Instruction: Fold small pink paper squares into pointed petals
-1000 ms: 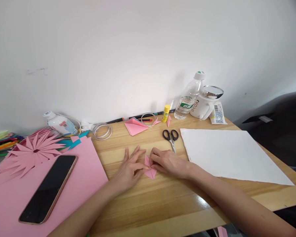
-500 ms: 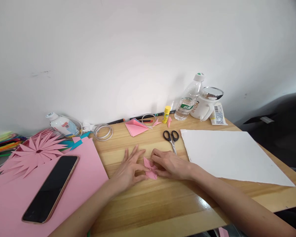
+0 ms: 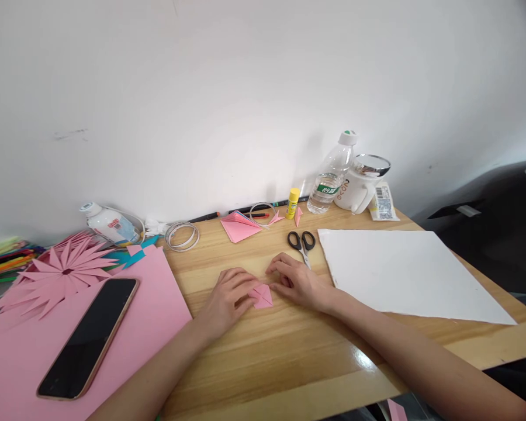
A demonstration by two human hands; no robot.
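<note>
A small folded piece of pink paper [image 3: 262, 296] lies on the wooden table, with crossing crease lines on its upper face. My left hand [image 3: 231, 295] has its fingers and thumb on the paper's left side, gripping it and covering that edge. To the right of the paper is my right hand [image 3: 297, 282], with thumb and forefinger apart and nothing between them. Its thumb tip comes very close to the paper's upper right corner; whether they touch I cannot tell. Black-handled scissors [image 3: 303, 242] lie just beyond my right hand.
On the left, a phone [image 3: 89, 339] rests on pink sheets [image 3: 166, 292] beside a spiky pink paper flower [image 3: 68, 270]. Along the wall stand a glue stick [image 3: 293, 203], a water bottle [image 3: 331, 175] and a white mug [image 3: 355, 190]. A white board [image 3: 412, 272] lies on the right.
The paper's pointed flaps now lie folded in, giving a smaller, squarer shape. My right hand has drawn back from it, and my left hand's spread fingers have come together on its left side.
</note>
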